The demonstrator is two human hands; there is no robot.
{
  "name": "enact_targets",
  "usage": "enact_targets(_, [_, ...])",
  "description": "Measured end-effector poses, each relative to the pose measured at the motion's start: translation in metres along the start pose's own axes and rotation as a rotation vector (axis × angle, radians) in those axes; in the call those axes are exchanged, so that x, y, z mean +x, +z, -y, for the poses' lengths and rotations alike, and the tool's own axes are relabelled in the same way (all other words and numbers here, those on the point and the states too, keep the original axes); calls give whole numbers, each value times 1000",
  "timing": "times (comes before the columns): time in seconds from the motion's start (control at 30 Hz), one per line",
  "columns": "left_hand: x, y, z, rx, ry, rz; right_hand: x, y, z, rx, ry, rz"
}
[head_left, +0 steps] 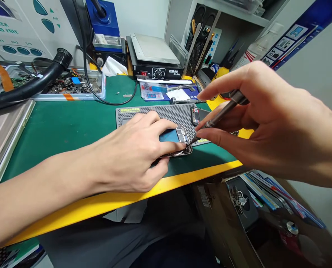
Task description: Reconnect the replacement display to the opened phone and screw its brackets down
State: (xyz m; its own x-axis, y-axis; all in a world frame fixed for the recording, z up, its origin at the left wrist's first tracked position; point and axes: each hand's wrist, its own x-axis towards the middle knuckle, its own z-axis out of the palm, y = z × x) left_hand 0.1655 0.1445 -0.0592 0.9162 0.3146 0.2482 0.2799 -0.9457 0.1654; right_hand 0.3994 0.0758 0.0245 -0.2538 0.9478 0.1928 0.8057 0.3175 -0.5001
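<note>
An opened phone (pixel 181 134) lies at the front edge of a grey honeycomb mat (pixel 166 111), its inner parts and a blue panel showing. My left hand (pixel 143 152) grips it, with fingers over the top and the thumb along its near side; the palm hides much of it. In my right hand (pixel 246 123) is a slim grey screwdriver (pixel 220 114), pinched between thumb and fingers and slanting down to the left. Its tip meets the phone's right end, close to my left fingertip. A second small phone part with a dark screen (pixel 201 114) rests on the mat's right side.
Behind the mat are a toothbrush (pixel 166 80), another screwdriver (pixel 185 101) and a heating plate (pixel 156 56). A tray of small parts (pixel 99 87) and a black hose (pixel 29 87) stand at the left. Below the yellow table edge (pixel 182 180) is an open cardboard box (pixel 221 212).
</note>
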Motion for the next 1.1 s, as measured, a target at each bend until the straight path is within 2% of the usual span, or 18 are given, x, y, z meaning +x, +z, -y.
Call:
enact_targets(0.13, [0,-1,-1,0,-10,16,-1,-2,-1,-54,-81,108])
enact_targets(0.3, [0,-4,-2,-8,-19,19,0,0,-3,-190,-83,37])
enact_targets(0.4, [0,-5,-2,-10,-23,30,1,1,-4,-107,-116,96])
enact_targets(0.47, [0,-5,-3,-5,-26,39,2,0,-3,-116,-98,106])
enact_targets(0.57, [0,-6,-4,0,-39,40,1,-1,-1,-219,-39,41])
enact_targets(0.73, [0,-8,-5,-7,-31,45,0,0,-3,-69,-42,96])
enact_targets(0.9, [-1,-8,-5,-20,-35,51,0,-2,-4,-177,-66,82])
enact_targets(1.1, [0,-8,-3,-64,-16,52,0,-4,-4,-45,-61,130])
